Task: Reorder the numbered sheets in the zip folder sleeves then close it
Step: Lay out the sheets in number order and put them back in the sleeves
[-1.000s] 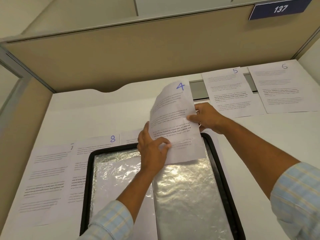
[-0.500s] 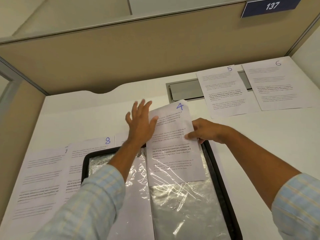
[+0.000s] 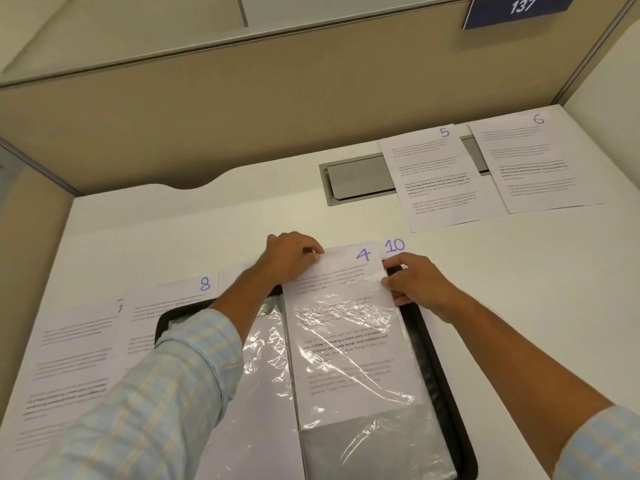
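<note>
A white table (image 3: pixel 519 306) fills the view, with a curved notch (image 3: pixel 194 183) cut in its far edge at 11 o'clock and a grey recessed hatch (image 3: pixel 360 178) at 1 o'clock. Behind it stands a beige partition (image 3: pixel 242 116) with a pale top rail (image 3: pixel 173 51). A dark blue sign (image 3: pixel 519 8) reading 137 sits on it at 1 o'clock, in soft, even light.
</note>
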